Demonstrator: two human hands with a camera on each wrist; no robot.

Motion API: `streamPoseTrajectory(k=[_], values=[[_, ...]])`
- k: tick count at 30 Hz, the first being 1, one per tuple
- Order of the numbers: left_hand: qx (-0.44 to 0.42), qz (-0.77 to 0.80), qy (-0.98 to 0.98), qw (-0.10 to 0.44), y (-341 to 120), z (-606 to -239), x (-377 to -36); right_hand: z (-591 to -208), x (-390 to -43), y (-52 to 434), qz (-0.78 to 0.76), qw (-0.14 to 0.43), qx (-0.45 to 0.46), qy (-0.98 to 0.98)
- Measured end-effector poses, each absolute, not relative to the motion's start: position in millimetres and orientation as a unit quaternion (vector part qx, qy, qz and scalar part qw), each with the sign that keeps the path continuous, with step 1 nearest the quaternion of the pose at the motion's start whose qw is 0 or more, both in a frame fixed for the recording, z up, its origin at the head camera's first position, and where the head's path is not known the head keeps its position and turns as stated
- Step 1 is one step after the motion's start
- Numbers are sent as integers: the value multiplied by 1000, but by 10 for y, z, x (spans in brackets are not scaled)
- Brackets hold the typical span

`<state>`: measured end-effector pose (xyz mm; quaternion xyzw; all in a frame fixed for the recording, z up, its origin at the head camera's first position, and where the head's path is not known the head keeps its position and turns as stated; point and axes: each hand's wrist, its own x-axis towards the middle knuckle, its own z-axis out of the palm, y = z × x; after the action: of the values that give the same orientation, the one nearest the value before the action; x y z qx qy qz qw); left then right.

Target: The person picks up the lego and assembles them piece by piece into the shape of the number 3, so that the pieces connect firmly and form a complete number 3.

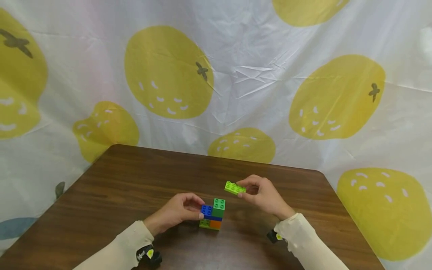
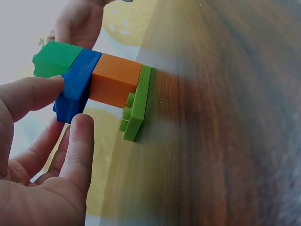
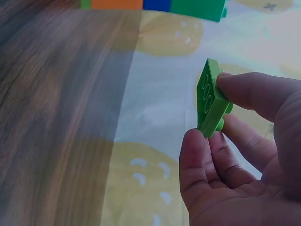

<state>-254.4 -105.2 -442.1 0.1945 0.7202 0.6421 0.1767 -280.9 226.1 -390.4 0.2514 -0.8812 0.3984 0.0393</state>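
Note:
A small stack of toy building bricks stands on the table. Its base is a flat lime green brick (image 2: 142, 103), with an orange brick (image 2: 115, 80) on one end. Across the orange one lies a blue brick (image 2: 81, 82), overhanging to the left, topped by a green brick (image 1: 218, 210). My left hand (image 1: 177, 212) pinches the overhanging end of the blue brick between thumb and finger. Up and to the right of the stack, my right hand (image 1: 263, 193) holds another flat lime green brick (image 3: 211, 101) by one end, studs facing up and hollow underside visible in the right wrist view.
The brown wooden table (image 1: 135, 172) has rounded far corners. Behind it hangs a white curtain (image 1: 243, 101) printed with big yellow fruit. Dark straps with small devices (image 1: 148, 256) sit on both wrists, by the cream sleeves (image 1: 114, 247).

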Motion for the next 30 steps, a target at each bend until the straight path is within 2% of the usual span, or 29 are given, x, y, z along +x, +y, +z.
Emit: streamPoseTrajectory(k=[11,30], values=[[195,641,722,173,-1051,-4423,-2547,-3792,-2706,2158,422,47,276,-862],[197,638,726,167,-1069,-4419,-2551,-3665,-2529,1869,437,23,307,-845]])
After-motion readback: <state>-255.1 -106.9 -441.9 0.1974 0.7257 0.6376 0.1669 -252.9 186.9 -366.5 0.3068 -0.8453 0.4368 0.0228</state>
